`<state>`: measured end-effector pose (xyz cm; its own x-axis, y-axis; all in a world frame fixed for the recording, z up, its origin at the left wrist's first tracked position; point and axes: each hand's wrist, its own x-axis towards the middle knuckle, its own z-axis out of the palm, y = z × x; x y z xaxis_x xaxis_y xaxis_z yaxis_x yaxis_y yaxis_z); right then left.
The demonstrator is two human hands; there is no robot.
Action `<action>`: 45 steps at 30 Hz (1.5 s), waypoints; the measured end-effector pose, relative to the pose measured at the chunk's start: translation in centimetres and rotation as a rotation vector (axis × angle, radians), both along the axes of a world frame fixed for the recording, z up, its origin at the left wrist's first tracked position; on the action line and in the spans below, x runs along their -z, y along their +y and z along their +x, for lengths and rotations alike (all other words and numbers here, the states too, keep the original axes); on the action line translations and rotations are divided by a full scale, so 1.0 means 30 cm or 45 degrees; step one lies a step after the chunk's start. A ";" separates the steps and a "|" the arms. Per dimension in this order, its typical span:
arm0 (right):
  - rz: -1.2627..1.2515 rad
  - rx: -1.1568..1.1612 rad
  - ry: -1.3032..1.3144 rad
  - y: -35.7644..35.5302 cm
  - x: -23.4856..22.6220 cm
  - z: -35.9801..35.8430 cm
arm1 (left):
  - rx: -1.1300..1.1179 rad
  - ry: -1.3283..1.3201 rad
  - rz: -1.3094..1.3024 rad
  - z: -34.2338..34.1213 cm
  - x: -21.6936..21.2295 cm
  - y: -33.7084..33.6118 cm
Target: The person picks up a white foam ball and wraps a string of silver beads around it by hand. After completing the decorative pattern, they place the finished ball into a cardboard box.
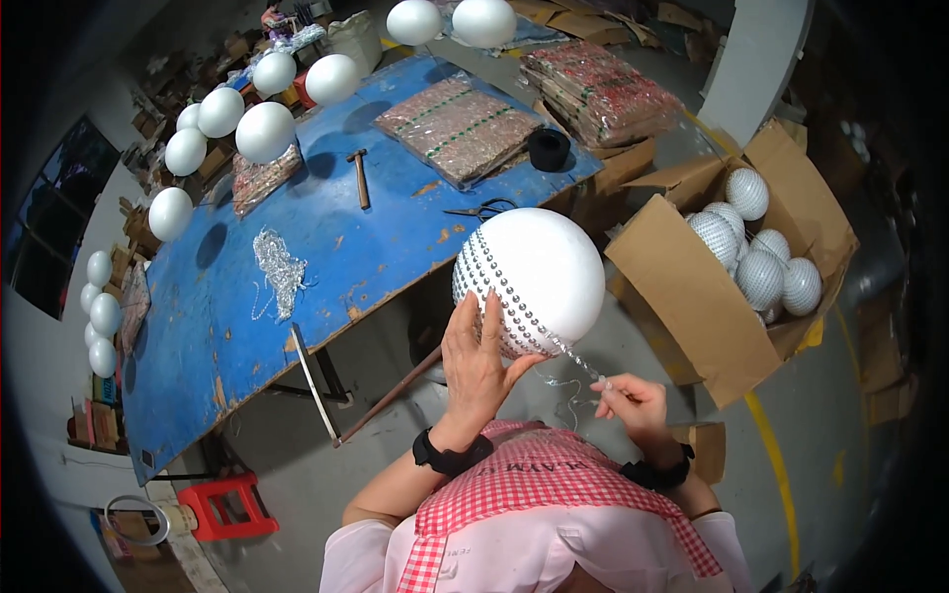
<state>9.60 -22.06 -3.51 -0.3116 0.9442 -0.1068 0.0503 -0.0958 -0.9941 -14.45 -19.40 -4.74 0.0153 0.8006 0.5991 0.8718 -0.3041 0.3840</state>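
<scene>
A large white ball (pixel 554 267) stands in front of me, past the table's near edge. Rows of silver beads (pixel 506 294) wrap its left side; its right side is bare white. My left hand (pixel 476 361) lies against the beaded part with fingers stretched and thumb apart. To the lower right of the ball, my right hand (pixel 633 403) is closed in a pinch on a silver bead string (pixel 581 364), which runs taut up to the ball's underside. A loose thin strand dangles below the ball. What supports the ball is hidden.
The blue table (pixel 326 247) carries a heap of silver bead strings (pixel 279 272), a hammer (pixel 362 180), scissors (pixel 480 210), a black tape roll (pixel 549 150) and a bagged bundle (pixel 457 127). Several white balls (pixel 265 132) line its far edges. At right, an open carton (pixel 692 296) holds beaded balls.
</scene>
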 end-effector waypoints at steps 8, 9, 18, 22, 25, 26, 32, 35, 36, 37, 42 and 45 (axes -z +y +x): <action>-0.078 -0.032 -0.024 0.026 0.108 0.004 | -0.008 0.000 -0.024 0.018 -0.006 -0.002; -0.078 -0.031 -0.021 0.031 0.121 0.003 | -0.010 0.002 -0.030 0.018 -0.007 -0.004; -0.255 -0.017 0.180 0.074 0.159 0.001 | -0.043 0.101 0.027 0.020 -0.007 -0.010; -0.254 -0.012 0.192 0.075 0.161 -0.010 | -0.042 0.110 0.020 0.021 -0.003 -0.011; -0.105 -0.025 -0.043 0.076 0.191 -0.003 | -0.047 0.112 0.007 0.021 -0.007 -0.008; 0.024 -0.037 -0.246 0.078 0.204 0.000 | -0.048 0.109 0.005 0.021 -0.008 -0.008; 0.263 0.076 -0.309 0.089 0.232 -0.029 | -0.032 0.029 -0.004 0.014 -0.011 0.008; 0.231 0.078 -0.361 0.102 0.227 -0.035 | 0.012 -0.058 -0.024 0.009 -0.018 0.012; 0.232 0.078 -0.360 0.105 0.229 -0.037 | 0.037 -0.105 -0.040 0.007 -0.020 0.012; 0.239 0.080 -0.402 0.108 0.235 -0.039 | 0.037 -0.104 -0.039 0.004 -0.017 0.014; 0.453 0.023 -0.729 0.119 0.226 -0.057 | 0.111 -0.386 -0.118 -0.008 -0.006 0.018; 0.450 -0.132 -0.748 0.132 0.232 -0.065 | 0.093 -0.299 -0.062 -0.003 -0.010 0.016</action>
